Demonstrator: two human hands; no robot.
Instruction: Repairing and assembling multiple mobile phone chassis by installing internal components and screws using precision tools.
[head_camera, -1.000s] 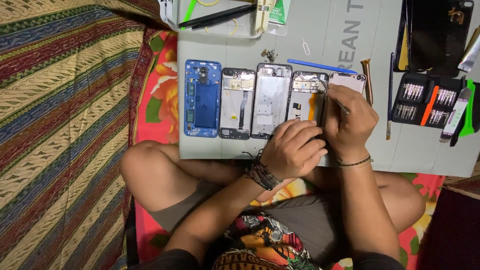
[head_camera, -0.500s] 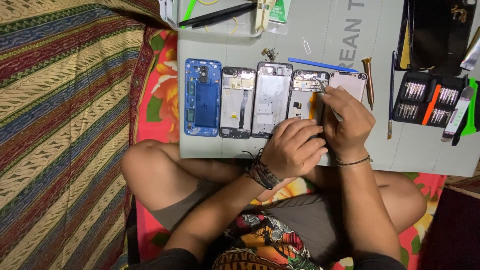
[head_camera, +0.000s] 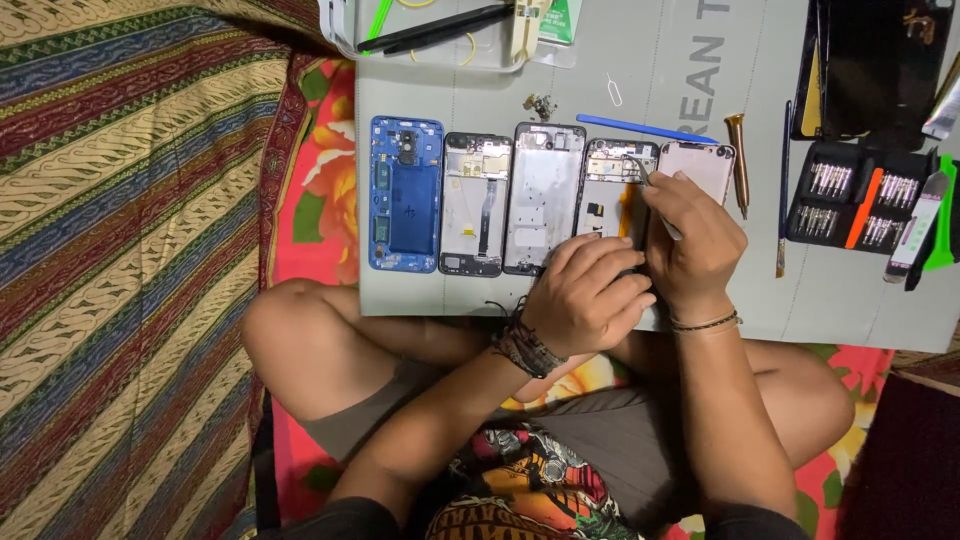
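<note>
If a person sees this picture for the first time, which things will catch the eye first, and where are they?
First comes the row of opened phone parts on the grey mat, starting at the left with a bright blue back cover. At the row's right end, the right hand holds thin tweezers over an open phone frame, with the left hand resting at that frame's lower end. At far right lies a black screwdriver bit case.

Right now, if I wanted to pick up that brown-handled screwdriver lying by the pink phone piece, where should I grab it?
Probably pinch the brown-handled screwdriver at its fat upper handle, coming straight down from above. It lies flat on the grey mat, thin tip pointing toward the person, with a gap beside the pink phone piece. The right hand works just left of it, so come in from the far end.
</note>
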